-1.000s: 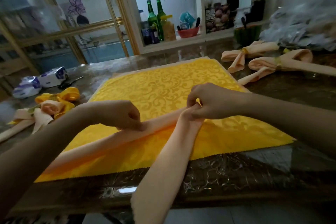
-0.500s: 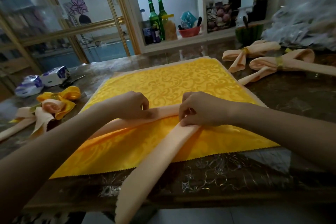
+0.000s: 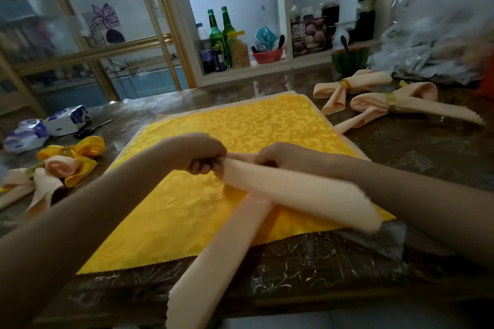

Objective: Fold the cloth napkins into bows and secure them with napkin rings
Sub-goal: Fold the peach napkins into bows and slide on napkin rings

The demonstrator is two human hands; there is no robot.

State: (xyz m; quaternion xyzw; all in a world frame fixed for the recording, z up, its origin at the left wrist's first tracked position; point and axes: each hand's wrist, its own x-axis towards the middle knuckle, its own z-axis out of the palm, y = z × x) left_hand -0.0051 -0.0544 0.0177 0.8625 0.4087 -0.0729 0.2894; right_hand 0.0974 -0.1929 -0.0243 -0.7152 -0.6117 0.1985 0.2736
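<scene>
A folded peach napkin strip (image 3: 296, 189) lies over a flat yellow patterned napkin (image 3: 254, 125) in the middle of the table. My left hand (image 3: 197, 155) grips the strip's folded middle in a fist. My right hand (image 3: 280, 159) pinches the same fold from the right. One tail crosses to the right over the other, which hangs off the table's front edge (image 3: 213, 270). Two peach bows with gold rings (image 3: 379, 96) lie at the back right. A yellow bow and a peach bow (image 3: 64, 165) lie at the left.
Two wrapped tissue packs (image 3: 45, 128) and scissors (image 3: 91, 128) lie at the far left. A crumpled plastic bag (image 3: 438, 43) sits at the back right beside a green bowl (image 3: 350, 59). Bottles and jars (image 3: 224, 37) stand on the shelf behind the dark marble table (image 3: 427, 152).
My left hand carried the napkin's left end across to the right, so the two tails now cross. Both hands have drawn together at the fold.
</scene>
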